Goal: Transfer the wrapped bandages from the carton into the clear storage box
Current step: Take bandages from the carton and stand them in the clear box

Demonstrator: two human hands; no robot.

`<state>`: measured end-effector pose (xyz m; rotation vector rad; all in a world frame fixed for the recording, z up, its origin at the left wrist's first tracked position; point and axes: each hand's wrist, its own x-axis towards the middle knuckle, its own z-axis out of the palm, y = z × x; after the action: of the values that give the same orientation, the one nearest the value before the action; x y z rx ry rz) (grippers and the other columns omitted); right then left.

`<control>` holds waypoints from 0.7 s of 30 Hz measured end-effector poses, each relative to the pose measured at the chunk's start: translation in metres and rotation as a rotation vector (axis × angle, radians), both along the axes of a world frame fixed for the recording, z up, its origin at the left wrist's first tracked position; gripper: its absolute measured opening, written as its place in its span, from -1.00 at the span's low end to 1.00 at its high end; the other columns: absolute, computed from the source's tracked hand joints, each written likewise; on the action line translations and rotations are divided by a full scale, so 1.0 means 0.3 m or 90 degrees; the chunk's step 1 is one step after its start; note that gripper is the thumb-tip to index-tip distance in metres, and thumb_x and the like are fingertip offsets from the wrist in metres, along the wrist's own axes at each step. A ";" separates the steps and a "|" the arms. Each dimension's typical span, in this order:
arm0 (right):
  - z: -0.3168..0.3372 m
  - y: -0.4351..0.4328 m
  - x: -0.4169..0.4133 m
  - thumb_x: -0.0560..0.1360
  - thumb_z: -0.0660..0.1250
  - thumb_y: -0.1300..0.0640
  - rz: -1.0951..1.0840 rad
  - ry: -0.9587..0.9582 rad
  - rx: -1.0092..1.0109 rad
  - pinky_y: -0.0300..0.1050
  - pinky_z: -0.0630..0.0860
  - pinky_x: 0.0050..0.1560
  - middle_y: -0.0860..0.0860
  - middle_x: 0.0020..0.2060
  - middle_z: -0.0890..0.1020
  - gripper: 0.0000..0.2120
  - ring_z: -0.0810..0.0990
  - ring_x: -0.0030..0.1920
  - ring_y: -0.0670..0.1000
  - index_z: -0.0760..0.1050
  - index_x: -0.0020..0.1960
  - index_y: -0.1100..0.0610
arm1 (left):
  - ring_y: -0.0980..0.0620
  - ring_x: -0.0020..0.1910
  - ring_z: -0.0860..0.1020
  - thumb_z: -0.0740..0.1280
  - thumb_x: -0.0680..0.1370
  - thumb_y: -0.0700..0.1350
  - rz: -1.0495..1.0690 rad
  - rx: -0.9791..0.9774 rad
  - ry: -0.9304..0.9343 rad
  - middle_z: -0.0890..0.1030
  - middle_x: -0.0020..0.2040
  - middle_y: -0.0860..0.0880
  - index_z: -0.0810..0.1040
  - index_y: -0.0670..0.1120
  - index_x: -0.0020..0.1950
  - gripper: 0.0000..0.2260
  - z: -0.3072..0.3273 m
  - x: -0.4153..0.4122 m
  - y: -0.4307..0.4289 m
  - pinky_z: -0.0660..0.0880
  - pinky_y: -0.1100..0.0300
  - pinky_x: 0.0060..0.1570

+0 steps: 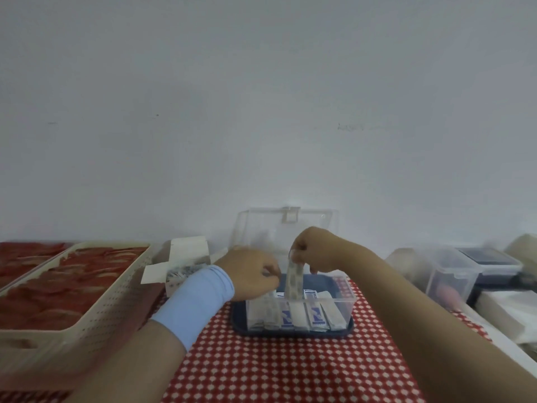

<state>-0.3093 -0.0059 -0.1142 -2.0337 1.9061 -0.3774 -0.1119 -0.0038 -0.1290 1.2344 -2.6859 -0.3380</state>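
Nearest us, red-checked cloth covers the tabletop, and both forearms reach in over it. The left one wears a pale blue wristband.

A dark blue tray sits on the cloth, and the clear box stands on the tray. Inside the box, a row of bandages stands on end and leans back, side by side.

The right hand is above the box. Its fingertips are clamped on the top end of one wrapped bandage, which hangs straight down with its lower end at about rim level.

The left hand is at the box's left rim with its fingers curled in. Blur hides the tips, so we cannot tell whether it pinches a strip or holds nothing.

The step in hand, as we judge it, is seating this strip.
- Keep it hanging plumb.
- Aim it at a gap in the row rather than onto the tops of the others.
- Let go only once its foot meets the floor of the box. A strip this thin and light would likely tip or slide flat if dropped from a height.
- The left hand could steady the row or hold a gap open.

Behind the left wrist stands the carton, flaps open, with more wrapped strips showing inside, so the transfer looks unfinished.

A cream slotted basket lies at far left. The box's lid stands up against the wall. Lidded containers sit well off to the right.
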 end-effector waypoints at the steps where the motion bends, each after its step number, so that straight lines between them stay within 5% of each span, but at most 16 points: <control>1: -0.020 -0.011 0.010 0.59 0.31 0.16 0.004 0.019 0.019 -0.16 0.61 -0.22 0.12 -0.13 0.73 -0.84 0.70 -0.31 0.06 0.65 -0.04 0.17 | 0.00 0.09 0.58 0.08 0.39 0.23 -0.026 0.002 -0.071 0.68 0.06 0.09 0.69 0.06 0.06 -0.50 -0.011 -0.013 0.002 0.45 0.02 0.25; 3: -0.055 -0.029 0.028 0.59 0.31 0.16 0.011 0.054 0.052 -0.10 0.64 -0.13 0.14 -0.12 0.73 -0.83 0.73 -0.26 0.08 0.66 0.03 0.18 | -0.08 0.10 0.58 -0.01 0.30 0.30 -0.034 0.006 -0.184 0.67 -0.02 0.06 0.67 -0.01 -0.04 -0.39 -0.044 -0.032 -0.012 0.46 -0.02 0.22; 5: -0.084 -0.039 0.043 0.59 0.30 0.19 0.017 0.082 0.076 -0.11 0.64 -0.16 0.09 -0.11 0.72 -0.85 0.73 -0.26 0.06 0.64 0.04 0.17 | -0.08 0.05 0.56 0.05 0.39 0.25 -0.023 0.018 -0.250 0.65 -0.06 0.04 0.65 -0.03 -0.06 -0.49 -0.070 -0.049 -0.018 0.47 0.04 0.15; 8: -0.117 -0.044 0.057 0.59 0.29 0.21 0.024 0.099 0.100 -0.19 0.53 -0.26 -0.02 -0.23 0.65 -0.88 0.65 -0.36 -0.04 0.61 -0.02 0.13 | -0.01 -0.29 0.41 0.15 0.53 0.08 -0.035 0.007 -0.264 0.50 -0.30 -0.03 0.50 -0.11 -0.28 -0.67 -0.104 -0.073 -0.017 0.40 0.13 -0.14; 13: -0.164 -0.055 0.070 0.59 0.31 0.13 0.022 0.064 0.119 -0.20 0.48 -0.25 0.02 -0.15 0.68 -0.87 0.61 -0.34 -0.09 0.62 0.00 0.15 | -0.08 -0.16 0.56 0.09 0.48 0.13 -0.076 -0.043 -0.300 0.57 -0.27 -0.08 0.41 -0.07 -0.36 -0.66 -0.147 -0.057 -0.044 0.28 -0.01 0.36; 17: -0.189 -0.070 0.087 0.57 0.34 0.12 0.003 0.097 0.130 -0.21 0.53 -0.22 0.05 -0.16 0.68 -0.86 0.60 -0.29 -0.05 0.63 -0.01 0.17 | -0.10 -0.13 0.56 0.00 0.36 0.18 -0.101 -0.043 -0.274 0.63 -0.13 -0.13 0.47 -0.09 -0.33 -0.59 -0.166 -0.056 -0.060 0.34 0.00 0.29; 21: -0.212 -0.088 0.120 0.53 0.37 0.08 -0.035 0.171 0.119 -0.05 0.59 0.05 0.05 -0.09 0.66 -0.82 0.63 -0.09 0.05 0.64 0.05 0.14 | -0.07 -0.15 0.54 0.05 0.40 0.17 -0.096 -0.068 -0.272 0.63 -0.16 -0.10 0.50 -0.07 -0.31 -0.61 -0.181 -0.054 -0.074 0.41 -0.02 0.21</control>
<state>-0.2735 -0.0323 -0.1777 -1.9918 2.0661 0.0654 -0.1282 -0.0260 -0.1832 1.1883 -3.1145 0.0636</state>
